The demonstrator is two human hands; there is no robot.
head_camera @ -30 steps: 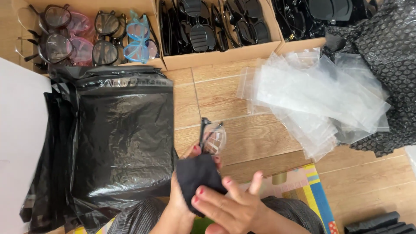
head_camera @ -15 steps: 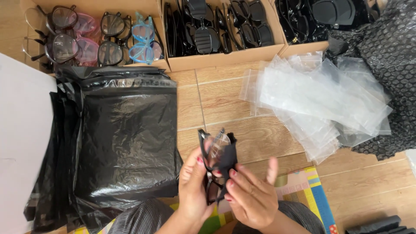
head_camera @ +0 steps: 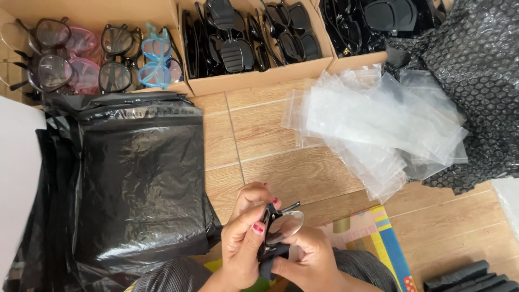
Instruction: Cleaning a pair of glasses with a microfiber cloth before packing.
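A pair of black-framed glasses with clear lenses (head_camera: 281,224) is held between both hands low in the middle of the view. My left hand (head_camera: 244,232) grips the frame from the left, with its fingers over the top. My right hand (head_camera: 311,259) holds the glasses from below and right, together with a small black cloth (head_camera: 268,262) that hangs under them. One temple arm sticks out toward the upper right.
A stack of black plastic mailer bags (head_camera: 130,178) lies at left. A pile of clear zip bags (head_camera: 378,124) is at right, with black bubble wrap (head_camera: 481,81) beyond. Cardboard boxes of glasses (head_camera: 254,38) line the far edge. A colourful mat (head_camera: 373,232) sits under my right hand.
The black cloth that covered the glasses has slipped lower, baring a clear lens. My hands have turned the glasses and drawn them slightly toward me.
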